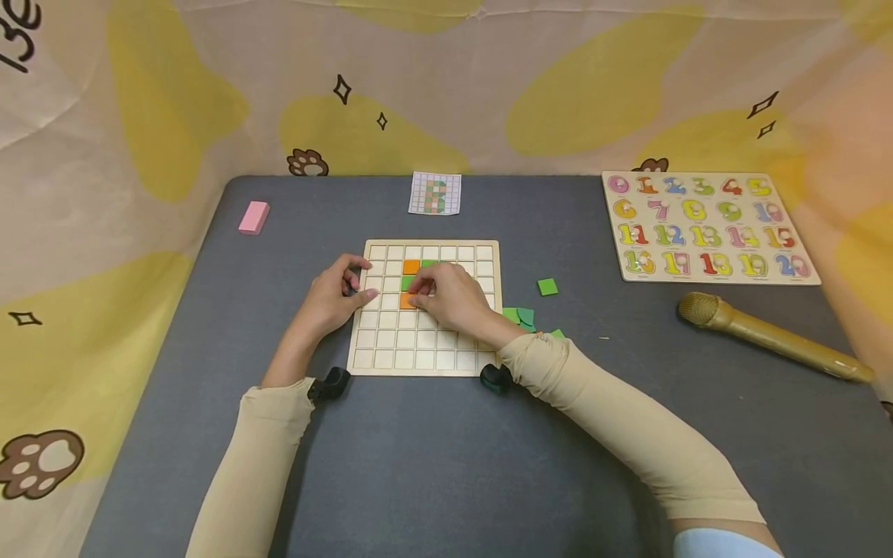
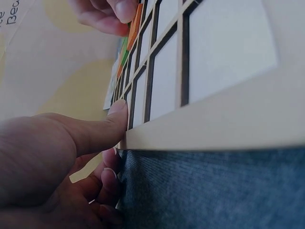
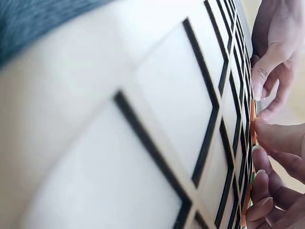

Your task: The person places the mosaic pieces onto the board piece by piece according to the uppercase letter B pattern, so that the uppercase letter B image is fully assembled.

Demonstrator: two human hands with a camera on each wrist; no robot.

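A wooden grid board [image 1: 425, 373] with white squares lies flat on the table. My left hand [image 1: 333, 298] holds its left edge; in the left wrist view the thumb [image 2: 112, 126] lies on the rim and the other fingers are curled against the side. Over the upper middle squares, my right hand [image 1: 453, 298] pinches an orange tile [image 1: 407, 301] at a square. Above that tile are a green tile [image 1: 407, 284] and another orange tile [image 1: 412, 266], with a green tile [image 1: 429, 263] partly behind the right hand. The right fingertips cover part of the pinched tile.
Loose green tiles [image 1: 525, 317] lie right of the board, partly behind the right forearm, with one green tile [image 1: 547, 287] apart. A pattern card [image 1: 415, 203] is behind the board. Also around are a pink block [image 1: 254, 218], a number puzzle [image 1: 711, 277] and a gold microphone [image 1: 781, 337].
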